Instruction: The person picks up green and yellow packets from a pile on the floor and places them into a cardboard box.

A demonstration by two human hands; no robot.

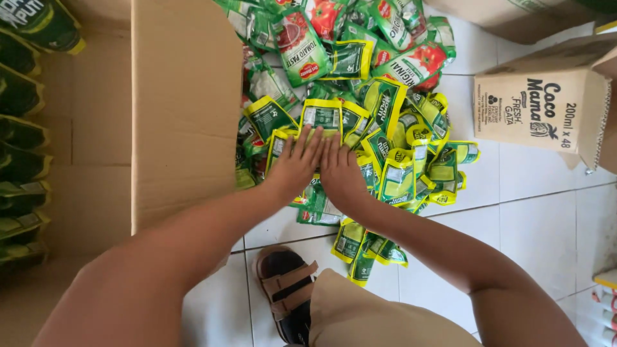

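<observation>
A heap of green and yellow sauce pouches [385, 128] lies on the white tiled floor, with red-printed ones at the far side. My left hand [297, 164] and my right hand [339, 172] lie flat, side by side, palms down on the near middle of the heap. Their fingers are together and pressed on the pouches; nothing is gripped. Several pouches [363, 247] lie loose close to my knee.
A big open cardboard box [186, 109] stands on the left, with a row of green pouches [19, 160] along its left wall. A smaller printed carton [540, 109] sits at the right. My sandalled foot [286, 289] rests on the tiles below.
</observation>
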